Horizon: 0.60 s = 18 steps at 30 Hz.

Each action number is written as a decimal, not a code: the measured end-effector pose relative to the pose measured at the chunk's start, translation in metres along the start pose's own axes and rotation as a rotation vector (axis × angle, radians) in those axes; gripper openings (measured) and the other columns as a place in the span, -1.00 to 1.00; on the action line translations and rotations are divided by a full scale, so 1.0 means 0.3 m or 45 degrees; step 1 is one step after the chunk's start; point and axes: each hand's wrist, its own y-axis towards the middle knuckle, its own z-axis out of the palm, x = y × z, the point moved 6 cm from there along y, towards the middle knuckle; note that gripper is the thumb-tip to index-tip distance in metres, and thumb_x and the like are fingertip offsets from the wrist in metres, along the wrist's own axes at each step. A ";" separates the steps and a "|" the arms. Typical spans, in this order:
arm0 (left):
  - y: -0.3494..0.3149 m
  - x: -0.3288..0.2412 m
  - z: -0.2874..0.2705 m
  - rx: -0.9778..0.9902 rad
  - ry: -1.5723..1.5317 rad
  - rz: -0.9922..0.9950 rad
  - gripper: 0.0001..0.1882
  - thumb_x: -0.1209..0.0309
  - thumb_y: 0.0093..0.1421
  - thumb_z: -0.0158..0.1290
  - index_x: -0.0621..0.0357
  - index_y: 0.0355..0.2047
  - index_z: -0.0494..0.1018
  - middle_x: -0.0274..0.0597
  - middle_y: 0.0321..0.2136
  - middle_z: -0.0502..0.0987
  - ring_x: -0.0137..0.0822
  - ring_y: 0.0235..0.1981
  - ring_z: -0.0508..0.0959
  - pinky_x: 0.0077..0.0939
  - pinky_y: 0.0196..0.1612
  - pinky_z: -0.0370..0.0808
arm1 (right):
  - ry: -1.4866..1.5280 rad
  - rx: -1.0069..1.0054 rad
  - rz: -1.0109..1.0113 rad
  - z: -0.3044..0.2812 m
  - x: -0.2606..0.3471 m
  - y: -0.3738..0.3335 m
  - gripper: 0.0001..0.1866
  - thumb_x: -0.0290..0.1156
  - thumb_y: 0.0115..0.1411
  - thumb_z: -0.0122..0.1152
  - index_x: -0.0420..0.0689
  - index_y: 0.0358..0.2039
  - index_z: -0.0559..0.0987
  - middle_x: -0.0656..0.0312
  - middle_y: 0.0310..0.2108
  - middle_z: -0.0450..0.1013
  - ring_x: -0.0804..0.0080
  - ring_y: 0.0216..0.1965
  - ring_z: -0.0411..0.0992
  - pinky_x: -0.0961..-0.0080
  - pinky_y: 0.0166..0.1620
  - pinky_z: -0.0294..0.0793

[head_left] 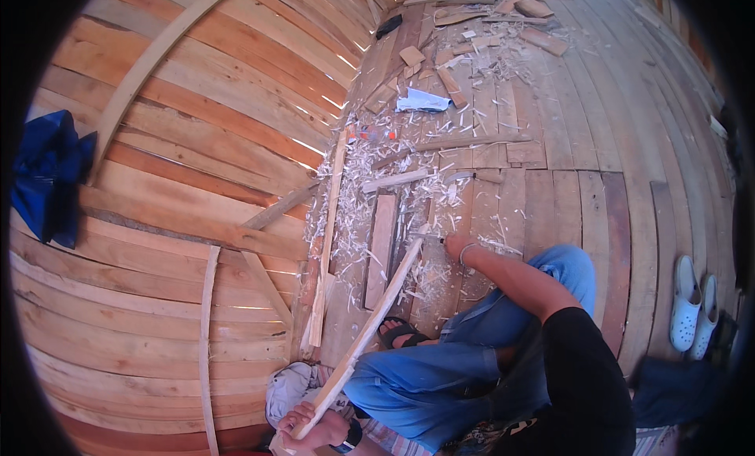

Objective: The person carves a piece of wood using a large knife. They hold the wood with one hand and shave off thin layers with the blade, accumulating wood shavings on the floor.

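1. Running slantwise from lower left to upper right, the long pale stick (368, 330) passes beside the person's left jeans leg (425, 385), near the left edge of the plank floor (550, 133).
2. The left hand (303, 427) grips its near end, fingers wrapped around the wood.
3. The right hand (456, 247) sits just right of the far end, curled closed about what looks like a thin tool (431, 239); its exact shape is too small to tell.
4. So the stick's long axis spans the gap between the hands, the right one nearer its tip. Whether that tip touches the floor, I cannot tell.
5. Under and left of the far end lie a flat board (381, 247) and pale shavings (358, 196), thickest toward the floor's left edge.
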 end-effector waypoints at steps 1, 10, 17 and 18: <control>0.005 0.014 0.007 0.041 -0.027 -0.020 -0.66 0.13 0.11 -0.15 0.02 -0.70 0.22 -0.40 -0.78 0.17 -0.50 -0.79 0.16 -0.62 -0.66 0.10 | 0.005 -0.008 0.047 -0.003 -0.065 0.036 -0.68 -0.25 0.18 -0.08 -0.28 -0.30 0.46 -0.11 -0.32 0.48 -0.01 -0.31 0.49 0.15 -0.23 0.48; -0.012 0.022 0.064 0.132 -0.086 -0.013 -0.65 0.09 0.10 -0.14 0.06 -0.66 0.23 -0.37 -0.79 0.18 -0.48 -0.80 0.16 -0.62 -0.68 0.11 | -0.103 -0.068 0.075 0.084 -0.102 0.058 -0.70 -0.32 0.15 -0.04 -0.33 -0.30 0.48 -0.09 -0.34 0.50 0.06 -0.31 0.51 0.18 -0.26 0.50; -0.009 0.011 0.056 0.287 -0.030 0.015 -0.64 0.09 0.12 -0.16 0.08 -0.64 0.25 -0.33 -0.80 0.22 -0.47 -0.80 0.20 -0.63 -0.66 0.15 | -0.256 0.032 0.041 0.061 -0.080 0.054 -0.71 -0.36 0.13 -0.02 -0.25 -0.21 0.50 0.00 -0.29 0.51 0.07 -0.27 0.51 0.17 -0.22 0.50; -0.015 0.007 0.055 0.292 0.013 0.030 -0.64 0.09 0.12 -0.16 0.09 -0.64 0.25 -0.33 -0.80 0.22 -0.47 -0.80 0.20 -0.64 -0.65 0.16 | -0.334 0.023 -0.055 0.060 -0.041 0.053 -0.72 -0.38 0.12 -0.01 -0.22 -0.20 0.52 0.03 -0.26 0.51 0.08 -0.25 0.51 0.19 -0.22 0.50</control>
